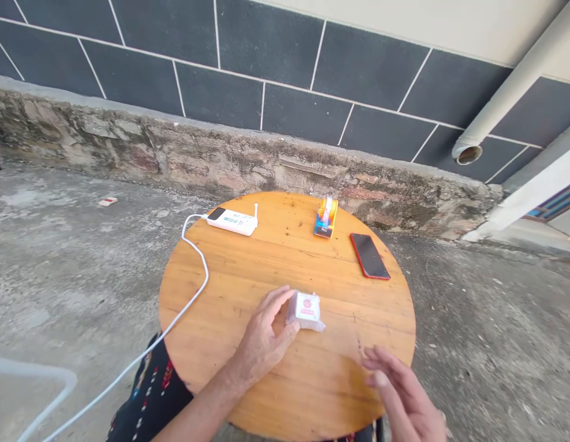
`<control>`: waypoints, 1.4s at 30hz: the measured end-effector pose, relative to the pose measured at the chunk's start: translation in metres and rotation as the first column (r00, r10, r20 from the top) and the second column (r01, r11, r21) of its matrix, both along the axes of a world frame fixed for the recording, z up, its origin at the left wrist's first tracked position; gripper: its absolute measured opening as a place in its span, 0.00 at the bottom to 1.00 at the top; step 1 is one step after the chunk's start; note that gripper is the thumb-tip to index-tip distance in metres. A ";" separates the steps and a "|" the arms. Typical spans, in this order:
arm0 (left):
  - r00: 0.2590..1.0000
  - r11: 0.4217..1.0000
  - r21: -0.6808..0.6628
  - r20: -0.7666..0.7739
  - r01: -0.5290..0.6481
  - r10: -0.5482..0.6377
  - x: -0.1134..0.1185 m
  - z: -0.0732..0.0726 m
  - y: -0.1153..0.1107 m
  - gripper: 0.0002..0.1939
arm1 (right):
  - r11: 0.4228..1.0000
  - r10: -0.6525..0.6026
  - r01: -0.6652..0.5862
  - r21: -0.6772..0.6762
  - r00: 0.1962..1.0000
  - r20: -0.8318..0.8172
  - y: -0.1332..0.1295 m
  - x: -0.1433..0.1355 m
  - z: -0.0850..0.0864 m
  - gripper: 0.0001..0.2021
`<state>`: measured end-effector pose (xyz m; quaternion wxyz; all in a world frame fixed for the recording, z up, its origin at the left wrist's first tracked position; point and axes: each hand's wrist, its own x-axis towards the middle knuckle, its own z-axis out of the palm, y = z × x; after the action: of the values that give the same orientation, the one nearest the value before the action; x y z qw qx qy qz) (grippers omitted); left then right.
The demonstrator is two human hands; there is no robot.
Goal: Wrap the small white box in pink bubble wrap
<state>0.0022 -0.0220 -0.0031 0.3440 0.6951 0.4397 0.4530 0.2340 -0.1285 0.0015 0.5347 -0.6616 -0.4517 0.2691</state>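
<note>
A small packet (308, 307), wrapped in what looks like clear plastic and showing a white face with red print, lies on the round wooden table (211, 356). My left hand (269, 328) grips its left side, with the thumb at the near corner and the fingers along the far left edge. My right hand (402, 393) is over the table's near right part, apart from the packet. Its fingers are slightly bent, the thumb stands away from them, and nothing shows between them.
Toward the back stand a tape dispenser (326, 218) and a white device (233, 221) with a white cable (206, 270) running off the left edge. A red-edged phone (370, 256) lies at the right. Behind the table is a stone-based wall (211, 159) with a drainpipe (501, 98).
</note>
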 end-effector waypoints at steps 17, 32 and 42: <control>0.997 0.999 -0.030 0.079 0.028 -0.025 0.003 0.003 -0.002 0.27 | 0.976 0.191 -0.215 0.040 0.926 0.326 0.055 -0.055 0.009 0.14; 0.999 1.000 -0.011 0.040 0.017 -0.016 0.005 0.000 0.001 0.28 | 0.823 0.305 -0.568 -0.002 0.439 0.845 0.114 -0.055 0.040 0.09; 0.999 0.999 -0.009 0.029 0.040 -0.040 0.004 0.000 -0.001 0.28 | 0.831 0.487 -0.553 -0.060 0.670 0.560 0.135 -0.058 0.043 0.07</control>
<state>0.0059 -0.0231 -0.0026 0.3624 0.6956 0.4228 0.4539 0.1759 0.0062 0.0440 0.3183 -0.5217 -0.7706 0.1809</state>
